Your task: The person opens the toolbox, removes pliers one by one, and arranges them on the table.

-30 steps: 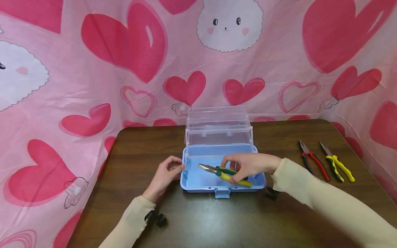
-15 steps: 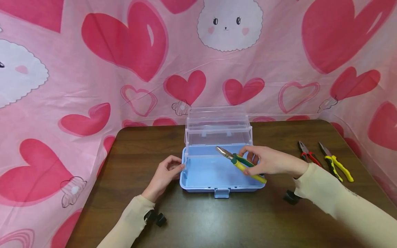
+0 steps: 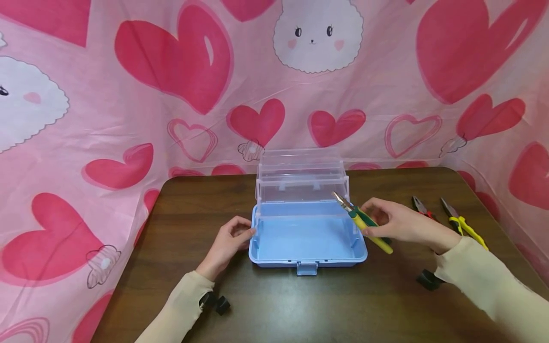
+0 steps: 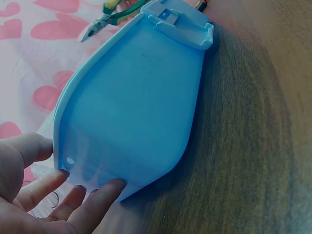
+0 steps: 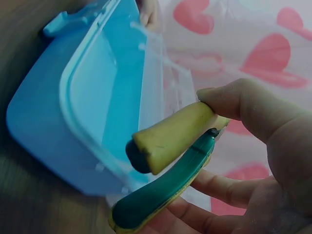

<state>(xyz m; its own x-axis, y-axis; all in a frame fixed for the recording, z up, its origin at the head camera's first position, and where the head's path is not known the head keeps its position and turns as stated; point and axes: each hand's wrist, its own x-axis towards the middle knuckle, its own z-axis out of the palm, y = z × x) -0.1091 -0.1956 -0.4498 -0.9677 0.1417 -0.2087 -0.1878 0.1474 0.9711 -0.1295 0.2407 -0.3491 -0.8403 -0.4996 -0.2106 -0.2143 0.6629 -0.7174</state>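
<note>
A blue toolbox (image 3: pixel 306 238) stands on the table with its clear lid and trays raised at the back; its base is bare inside. My left hand (image 3: pixel 227 247) holds the box's left end. In the left wrist view the thumb meets the rim and the fingertips (image 4: pixel 114 185) touch the outer wall. My right hand (image 3: pixel 399 221) pinches pliers (image 3: pixel 364 224) with yellow and green handles over the right rim, metal nose pointing up and left. The right wrist view shows the yellow handle (image 5: pixel 178 139) under the thumb and the green one below it.
Red-and-black pliers (image 3: pixel 421 206) and yellow-and-black long-nose pliers (image 3: pixel 465 226) lie at the table's right, partly covered by the right hand and arm. The brown wooden table (image 3: pixel 197 205) backs onto a pink heart-patterned cloth (image 3: pixel 300 90).
My right hand has carried the green-and-yellow pliers from above the box's middle rightward to its right rim, their nose tilting further up. The left hand and the box stay in place.
</note>
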